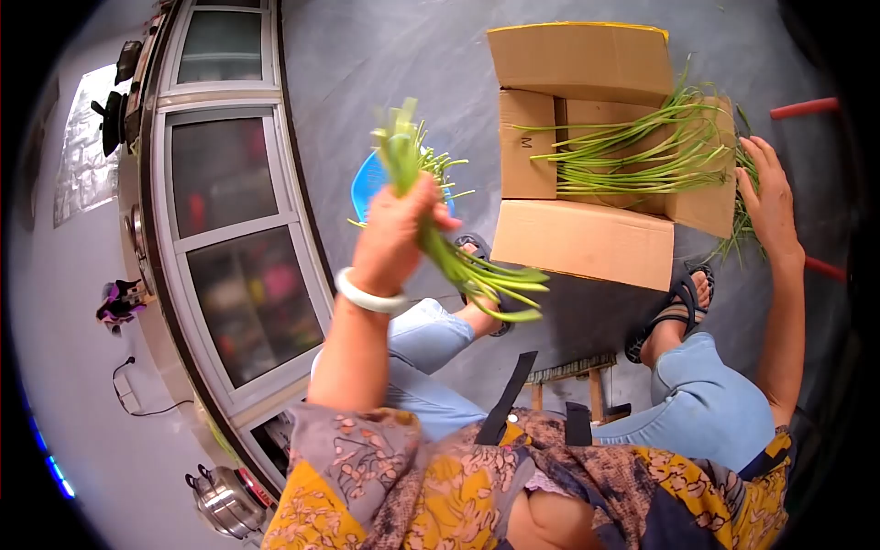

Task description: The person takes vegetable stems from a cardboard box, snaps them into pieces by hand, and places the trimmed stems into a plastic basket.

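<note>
My left hand (pixel 396 234), with a pale bangle at its wrist, is closed around a bunch of long green stalks (pixel 481 275), held up in front of the blue basin. Motion blurs the upper end of the bunch. More stalks lie in the blue basin (pixel 368 183) behind it. At the right, my right hand (pixel 768 197) has its fingers spread beside the open cardboard box (pixel 587 243), over a pile of thin greens (pixel 736 240) on the floor. Loose green stalks (pixel 632 165) lie across the box's opening and its right flap.
A glass-doored cabinet (pixel 243 247) runs along the left, with a steel pot (pixel 227 502) at the lower left. Two red bars (pixel 805 108) show at the far right. My sandalled feet (pixel 676 316) are on the grey floor, near a small wooden stool (pixel 570 374).
</note>
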### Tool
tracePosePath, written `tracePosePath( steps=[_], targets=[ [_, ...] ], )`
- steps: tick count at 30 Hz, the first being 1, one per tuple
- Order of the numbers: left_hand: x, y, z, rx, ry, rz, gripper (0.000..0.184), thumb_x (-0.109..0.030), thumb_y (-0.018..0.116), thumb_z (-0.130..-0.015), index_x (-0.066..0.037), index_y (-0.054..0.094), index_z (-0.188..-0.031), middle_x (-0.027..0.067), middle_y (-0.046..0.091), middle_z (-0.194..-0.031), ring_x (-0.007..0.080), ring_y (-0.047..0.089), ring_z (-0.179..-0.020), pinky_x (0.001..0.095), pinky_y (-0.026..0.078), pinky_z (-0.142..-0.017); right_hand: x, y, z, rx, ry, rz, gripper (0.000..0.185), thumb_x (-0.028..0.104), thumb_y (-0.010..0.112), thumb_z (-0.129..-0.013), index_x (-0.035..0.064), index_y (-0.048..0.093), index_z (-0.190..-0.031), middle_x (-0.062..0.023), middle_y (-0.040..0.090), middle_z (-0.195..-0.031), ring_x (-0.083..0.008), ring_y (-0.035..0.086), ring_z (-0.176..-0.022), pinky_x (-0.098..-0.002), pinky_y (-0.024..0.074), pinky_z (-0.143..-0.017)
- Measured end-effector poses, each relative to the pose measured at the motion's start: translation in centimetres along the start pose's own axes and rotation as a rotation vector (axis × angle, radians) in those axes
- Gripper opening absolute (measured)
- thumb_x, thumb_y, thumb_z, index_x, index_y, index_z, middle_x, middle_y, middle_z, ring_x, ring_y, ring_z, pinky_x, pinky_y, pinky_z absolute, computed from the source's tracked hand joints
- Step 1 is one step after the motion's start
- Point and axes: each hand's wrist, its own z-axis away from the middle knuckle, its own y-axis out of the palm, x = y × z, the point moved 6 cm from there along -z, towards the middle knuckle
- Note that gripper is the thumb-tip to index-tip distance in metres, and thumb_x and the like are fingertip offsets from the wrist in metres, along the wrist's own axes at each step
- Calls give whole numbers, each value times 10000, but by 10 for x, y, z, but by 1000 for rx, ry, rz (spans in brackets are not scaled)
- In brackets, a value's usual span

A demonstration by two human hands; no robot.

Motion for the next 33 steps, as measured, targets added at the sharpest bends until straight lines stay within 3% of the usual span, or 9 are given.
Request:
tracePosePath(
  steps=[5,7,9,11,18,20,23,27,33],
  targets=[
    [-31,-115,-29,-192,201,-589,195,-225,635,-959,-49,551,-949,22,590,-725,128,617,-640,307,505,-578,12,-6,-1,20,-27,-62,336,66,574,-921,-4,549,-1248,-174,550,-1292,-365,556,-1154,-388,441,-975],
    [-22,-134,-45,-190,279,-989,188,-189,651,-932,-43,535,-957,102,620,-725,245,646,-666,379,496,-596,10,-10,-3,21,-9,-79,326,52,569,-921,-15,549,-1239,-176,559,-1275,-367,569,-1134,-382,452,-955],
    [0,-138,-61,-161,388,-1317,126,-144,586,-920,-64,502,-969,243,635,-842,495,582,-839,518,471,-701,9,-12,-5,18,-40,-85,311,26,569,-914,-25,549,-1220,-179,571,-1238,-365,582,-1105,-376,464,-924],
    [50,-162,-98,-92,375,-1513,83,-113,512,-917,-63,496,-980,239,636,-900,467,597,-883,533,471,-745,12,-13,-4,41,-9,-137,304,16,567,-910,-28,549,-1210,-182,573,-1219,-364,585,-1093,-375,467,-913],
    [123,-149,-149,-119,363,-1528,108,-54,473,-888,-50,512,-989,231,599,-1010,438,571,-1005,523,473,-852,25,-17,0,118,-70,-163,281,-10,557,-898,-33,556,-1178,-191,595,-1126,-367,597,-1035,-366,474,-879],
    [120,-143,-151,-66,167,-1564,120,-37,496,-858,-34,516,-976,236,593,-1014,444,564,-1015,525,465,-862,24,-17,-1,135,-62,-201,275,-12,558,-895,-35,558,-1169,-194,600,-1098,-370,602,-1015,-365,478,-866],
    [120,-143,-155,-62,229,-1345,289,-81,639,-824,-16,548,-1091,250,596,-1097,422,564,-1055,450,453,-917,40,-27,-6,97,-110,-201,274,-15,573,-880,-29,574,-1153,-188,602,-1000,-336,610,-885,-364,493,-784],
    [119,-139,-157,-44,88,-1305,763,-208,809,-712,-24,439,-1354,220,554,-1258,355,548,-1162,402,435,-1011,65,-19,-11,102,-152,-293,211,27,587,-882,-17,601,-1088,-179,624,-947,-342,623,-851,-377,506,-760],
    [84,-107,-140,73,116,-1354,823,-97,742,-710,-9,358,-1432,236,477,-1379,360,443,-1316,386,359,-1118,81,76,-8,396,-374,-79,105,33,595,-781,26,625,-881,-137,612,-863,-312,612,-872,-402,482,-777]
  ],
)
